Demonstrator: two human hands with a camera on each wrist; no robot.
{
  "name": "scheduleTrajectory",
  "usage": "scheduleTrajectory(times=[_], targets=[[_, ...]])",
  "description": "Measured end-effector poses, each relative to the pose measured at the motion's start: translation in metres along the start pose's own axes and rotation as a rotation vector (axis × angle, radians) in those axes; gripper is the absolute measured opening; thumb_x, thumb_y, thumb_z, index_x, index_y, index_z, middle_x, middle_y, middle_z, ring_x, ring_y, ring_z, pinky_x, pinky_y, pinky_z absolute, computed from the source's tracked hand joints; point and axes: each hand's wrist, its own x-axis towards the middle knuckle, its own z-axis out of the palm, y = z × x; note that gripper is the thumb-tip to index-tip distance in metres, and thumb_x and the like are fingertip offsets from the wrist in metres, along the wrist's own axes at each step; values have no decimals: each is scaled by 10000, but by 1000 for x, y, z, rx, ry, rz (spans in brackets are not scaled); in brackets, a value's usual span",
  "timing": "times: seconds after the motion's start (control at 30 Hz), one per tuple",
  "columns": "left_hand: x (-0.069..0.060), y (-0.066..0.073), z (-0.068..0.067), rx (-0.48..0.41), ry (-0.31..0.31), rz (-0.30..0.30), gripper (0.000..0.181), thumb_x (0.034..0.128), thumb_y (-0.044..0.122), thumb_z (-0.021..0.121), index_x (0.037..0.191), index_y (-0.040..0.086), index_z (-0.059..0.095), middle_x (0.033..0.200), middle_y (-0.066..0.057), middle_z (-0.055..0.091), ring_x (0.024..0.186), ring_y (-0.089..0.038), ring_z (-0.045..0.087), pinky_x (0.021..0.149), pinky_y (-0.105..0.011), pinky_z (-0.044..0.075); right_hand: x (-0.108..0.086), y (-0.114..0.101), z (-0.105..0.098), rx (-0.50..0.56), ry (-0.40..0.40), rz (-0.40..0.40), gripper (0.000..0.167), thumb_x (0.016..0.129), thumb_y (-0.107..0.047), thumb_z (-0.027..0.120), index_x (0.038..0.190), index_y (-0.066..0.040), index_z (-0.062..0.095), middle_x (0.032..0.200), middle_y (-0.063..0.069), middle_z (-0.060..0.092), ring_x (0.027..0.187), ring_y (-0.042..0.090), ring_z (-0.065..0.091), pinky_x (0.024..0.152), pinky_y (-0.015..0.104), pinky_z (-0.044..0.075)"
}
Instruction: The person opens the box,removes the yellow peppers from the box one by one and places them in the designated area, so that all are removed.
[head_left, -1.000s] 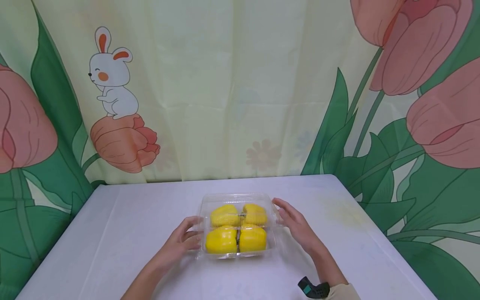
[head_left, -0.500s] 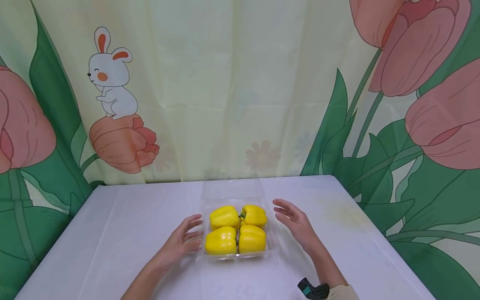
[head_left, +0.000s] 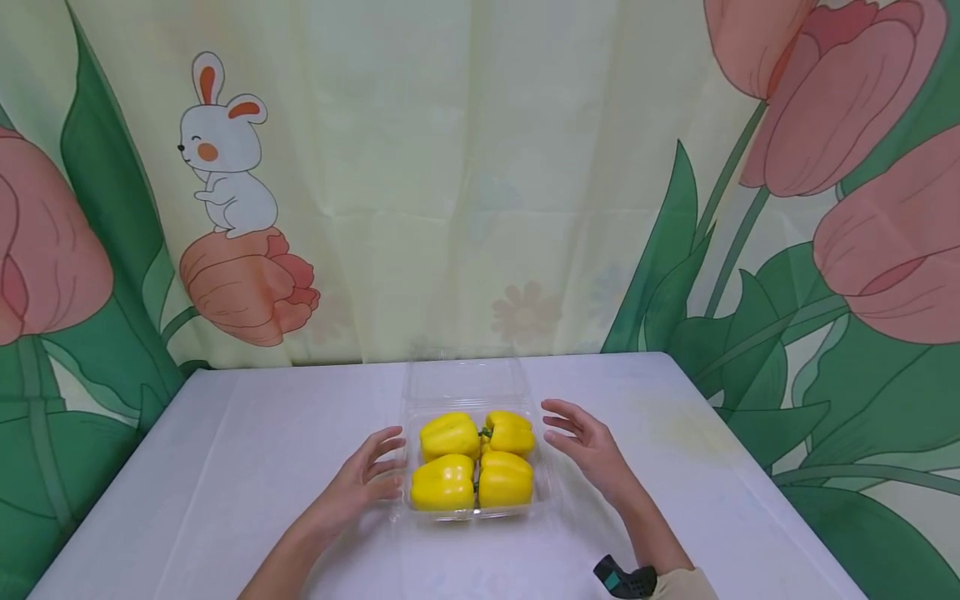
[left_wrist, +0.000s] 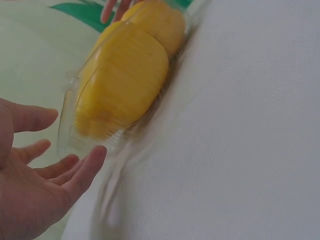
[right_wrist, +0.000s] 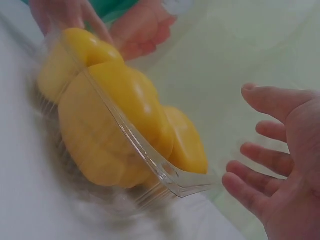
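Note:
Several yellow bell peppers (head_left: 442, 483) sit in a clear plastic clamshell box (head_left: 474, 515) on the table, in two rows. The transparent lid (head_left: 467, 380) is folded back behind the box. My left hand (head_left: 358, 482) stands at the box's left side with its fingers loosely bent and holds nothing. Across from it, my right hand (head_left: 588, 450) is apart from the right wall, fingers spread. In the right wrist view, a gap shows between that hand (right_wrist: 295, 165) and the box corner (right_wrist: 182, 187). The left wrist view shows the left fingertips (left_wrist: 95, 155) close to the box's end.
A white cloth covers the table (head_left: 285, 417) on both sides of the box. Behind its far edge hangs a curtain (head_left: 397, 208) printed with tulips and a rabbit. A black band (head_left: 626, 578) is on the right wrist.
The box's lid, which lay over the peppers a second ago, has swung back away from me. My right hand has come off the box's side; both hands have since barely moved.

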Motion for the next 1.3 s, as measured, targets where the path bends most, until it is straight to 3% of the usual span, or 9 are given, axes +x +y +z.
scheduleTrajectory(times=[0.47,0.87,1.2,1.3], targets=[[7,4,-1,1,44,6,584,967,159,561,1492,208,311,1545,-135,335,1359,-361,412,928,-391,551,3,-7,4,-4,-74,-37,476,923,-188,646,1370,-115,498,1439,132,491,1310,324,496,985,274,505],[13,3,2,-9,46,14,583,963,161,568,1490,200,322,1551,-130,324,1369,-369,394,937,-409,546,-2,-9,8,3,-86,-37,470,906,-179,670,1346,-118,517,1414,137,508,1312,349,488,978,248,506],[18,0,5,43,111,-50,560,955,184,581,1470,233,366,1540,-68,361,1368,-323,417,945,-393,542,-5,-6,15,-39,-112,-17,465,879,-199,704,1318,-165,552,1377,71,551,1269,292,536,976,247,509],[18,-1,4,39,104,-45,560,957,184,576,1472,236,362,1543,-65,357,1372,-319,413,956,-402,536,-6,-7,18,-45,-123,-2,474,865,-208,718,1310,-176,557,1360,62,562,1264,286,539,988,269,506]])
